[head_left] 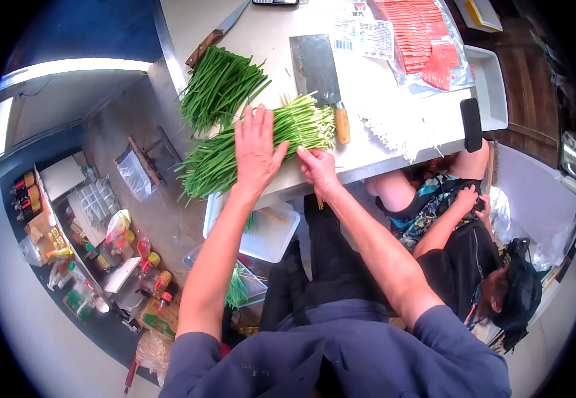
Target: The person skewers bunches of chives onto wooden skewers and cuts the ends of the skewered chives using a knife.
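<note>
My left hand (258, 151) lies with fingers spread on a large bundle of green chives (215, 162) on the white table (361, 149). At the bundle's pale stem end, near the table's front edge, the fingers of my right hand (318, 167) are pinched together; what is between them is too small to name. Just behind the stems a cleaver (314, 69) lies flat, its wooden handle pointing towards me. A second pile of cut chives (225, 86) sits behind the bundle at the left, beside a knife with a brown handle (205, 48).
Packaged red meat slices (417, 40) and white trimmings (394, 132) are on the table's right side. A black phone (471, 125) stands at its right edge. Another person (460, 245) sits at the right. Below the table are white trays (271, 232); shelves with bottles stand left.
</note>
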### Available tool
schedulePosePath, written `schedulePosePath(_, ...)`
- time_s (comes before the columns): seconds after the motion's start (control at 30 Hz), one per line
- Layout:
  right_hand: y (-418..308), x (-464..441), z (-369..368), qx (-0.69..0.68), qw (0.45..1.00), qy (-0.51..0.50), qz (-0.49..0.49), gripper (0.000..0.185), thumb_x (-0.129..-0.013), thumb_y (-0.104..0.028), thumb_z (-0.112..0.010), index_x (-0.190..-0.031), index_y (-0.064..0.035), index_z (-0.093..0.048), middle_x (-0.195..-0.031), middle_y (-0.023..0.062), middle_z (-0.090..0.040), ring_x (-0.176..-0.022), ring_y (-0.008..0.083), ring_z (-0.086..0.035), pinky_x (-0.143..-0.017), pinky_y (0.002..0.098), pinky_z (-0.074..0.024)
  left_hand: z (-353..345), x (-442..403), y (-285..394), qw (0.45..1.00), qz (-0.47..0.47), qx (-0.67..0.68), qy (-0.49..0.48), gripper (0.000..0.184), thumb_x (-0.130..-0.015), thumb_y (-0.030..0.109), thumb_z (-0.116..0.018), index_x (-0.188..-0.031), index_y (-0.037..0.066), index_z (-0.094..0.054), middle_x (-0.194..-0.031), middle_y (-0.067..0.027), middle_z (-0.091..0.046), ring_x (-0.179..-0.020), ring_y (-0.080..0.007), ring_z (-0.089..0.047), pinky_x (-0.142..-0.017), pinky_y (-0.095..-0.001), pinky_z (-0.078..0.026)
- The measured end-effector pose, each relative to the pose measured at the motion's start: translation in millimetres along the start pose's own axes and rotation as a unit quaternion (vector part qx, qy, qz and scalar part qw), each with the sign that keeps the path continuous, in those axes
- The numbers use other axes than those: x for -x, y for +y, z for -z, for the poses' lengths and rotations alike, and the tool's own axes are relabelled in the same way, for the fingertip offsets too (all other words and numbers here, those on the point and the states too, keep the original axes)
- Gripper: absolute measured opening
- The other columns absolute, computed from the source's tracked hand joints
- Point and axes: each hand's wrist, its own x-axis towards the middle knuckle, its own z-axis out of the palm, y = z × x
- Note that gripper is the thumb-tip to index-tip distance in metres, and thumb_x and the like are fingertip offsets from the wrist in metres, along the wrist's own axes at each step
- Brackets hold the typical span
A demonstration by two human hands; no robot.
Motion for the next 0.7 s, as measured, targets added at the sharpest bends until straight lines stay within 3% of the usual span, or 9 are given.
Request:
schedulePosePath(0.13,4.9,-4.9,0.4,-0.009,1.000,0.018,0.009,0.031,-0.091,-0.034,-0.074,-0.077,-0.0084,-0.063,-0.060,-0.0022,-0.053,-0.043,0.0039,-0.037,-0.039,0.0220,-0.0235,-32.9,-0.4,-2.9,0.998,0.008,-0.042,-0.048,0.074,-0.093,0.037,-0.060,-0.151,0.000,-0.034,-0.160,-0.0172,-0.028,-0.149,-0.0366,-0.024,-0.120,-0.0569,-0.017)
schedulePosePath(0.27,9.7,-4.9,0.7,0.095,0.992,0.038,0.073,0.028,-0.090,-0.028,-0.075,-0.085,-0.0025,-0.066,-0.063,0.0009,-0.057,-0.054,0.0102,-0.052,-0.051,0.0268,-0.0429,-43.3,2.3,-11.0,0.998,0.006,-0.042,-0.056,0.074,-0.094,0.039,-0.057,-0.152,0.000,-0.031,-0.161,-0.0168,-0.027,-0.149,-0.0352,-0.024,-0.120,-0.0566,-0.016)
schedulePosePath(0.3,15.5,-3.5,1.4,0.095,0.992,0.038,0.074,0.028,-0.090,-0.028,-0.075,-0.085,-0.0025,-0.066,-0.063,0.0009,-0.057,-0.054,0.0102,-0.052,-0.051,0.0268,-0.0429,-41.8,1.7,-10.5,0.998,0.006,-0.042,-0.056,0.074,-0.094,0.039,-0.057,-0.152,0.000,-0.031,-0.161,-0.0168,-0.027,-0.149,-0.0352,-0.024,-0.120,-0.0566,-0.016)
schedulePosePath(0.37,30.7,2.5,3.3,0.218,0.937,0.115,0.246,0.026,-0.086,-0.022,-0.076,-0.093,0.0007,-0.066,-0.074,0.0078,-0.063,-0.069,0.0195,-0.062,-0.067,0.0343,-0.0510,-32.8,-1.6,-9.0,0.999,0.016,0.006,-0.043,0.065,-0.094,0.030,-0.060,-0.149,0.002,-0.039,-0.155,-0.0173,-0.036,-0.144,-0.0352,-0.033,-0.117,-0.0529,-0.025)
schedulePosePath(0.4,31.2,7.1,4.0,0.217,0.937,0.115,0.248,0.026,-0.086,-0.022,-0.076,-0.093,0.0007,-0.066,-0.074,0.0078,-0.063,-0.069,0.0195,-0.062,-0.067,0.0343,-0.0510,-24.5,-7.5,-9.6,0.999,0.015,0.006,-0.041,0.065,-0.094,0.030,-0.060,-0.149,0.002,-0.039,-0.155,-0.0173,-0.036,-0.144,-0.0352,-0.033,-0.117,-0.0529,-0.025)
schedulePosePath(0.47,27.9,17.2,4.6,0.339,0.872,0.170,0.310,0.029,-0.082,-0.018,-0.076,-0.101,0.0010,-0.064,-0.092,0.0136,-0.065,-0.082,0.0284,-0.065,-0.075,0.0406,-0.0517,-2.6,-26.0,-14.3,0.997,-0.008,0.065,-0.030,0.055,-0.089,0.011,-0.061,-0.143,0.007,-0.049,-0.143,-0.0168,-0.047,-0.133,-0.0346,-0.045,-0.108,-0.0484,-0.036)
schedulePosePath(0.5,22.6,23.7,2.0,0.365,0.878,0.167,0.261,0.032,-0.082,-0.017,-0.074,-0.107,-0.0013,-0.062,-0.102,0.0151,-0.062,-0.091,0.0341,-0.064,-0.078,0.0428,-0.0511,2.5,-39.1,-20.6,0.998,-0.045,0.044,-0.021,0.057,-0.082,-0.003,-0.058,-0.137,0.012,-0.057,-0.134,-0.0152,-0.053,-0.123,-0.0331,-0.051,-0.100,-0.0452,-0.041)
schedulePosePath(0.63,29.0,17.9,-0.1,0.414,0.850,0.173,0.278,0.033,-0.084,-0.017,-0.071,-0.111,-0.0025,-0.060,-0.103,0.0157,-0.061,-0.091,0.0370,-0.063,-0.079,0.0439,-0.0512,9.5,-93.3,-33.7,0.980,-0.186,-0.025,-0.073,0.053,-0.079,-0.004,-0.056,-0.126,0.017,-0.066,-0.139,-0.0143,-0.053,-0.132,-0.0341,-0.046,-0.108,-0.0500,-0.037)
schedulePosePath(0.7,25.5,16.4,2.7,0.425,0.818,0.163,0.351,0.032,-0.086,-0.017,-0.068,-0.113,-0.0037,-0.058,-0.101,0.0170,-0.060,-0.091,0.0401,-0.062,-0.078,0.0460,-0.0515,3.2,-112.5,-40.3,0.962,-0.224,-0.060,-0.143,0.047,-0.082,0.000,-0.055,-0.123,0.017,-0.068,-0.146,-0.0114,-0.050,-0.143,-0.0343,-0.037,-0.115,-0.0549,-0.030)
